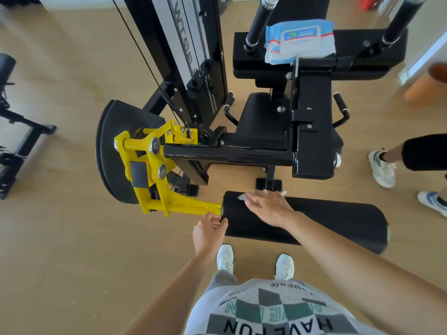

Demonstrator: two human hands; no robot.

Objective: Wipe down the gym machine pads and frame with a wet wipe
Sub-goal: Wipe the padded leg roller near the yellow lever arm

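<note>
The big black gym machine stands in front of me on the wood floor. Its seat is in the middle. A yellow arm sticks out at the left.

The long black roller pad lies across, close to my feet. Its left end joins the yellow arm.

Both my arms reach forward and down. My right arm comes in from the right and crosses over the pad. My left arm comes straight up from below.

My right hand lies flat on top of the pad, near its left end. The fingers are straight and spread a little, and they point left. They press down on the wet wipe. Only a white corner of the wipe peeks out past my fingertips, and a bit more shows behind my hand.

My left hand grips the left end of the roller pad, right where the yellow arm meets it. The fingers curl round the edge and the thumb sits on top.

The blue and white pack of wipes rests up on the machine's far pad, well away from my hands.

Another person's shoes stand at the right.
</note>
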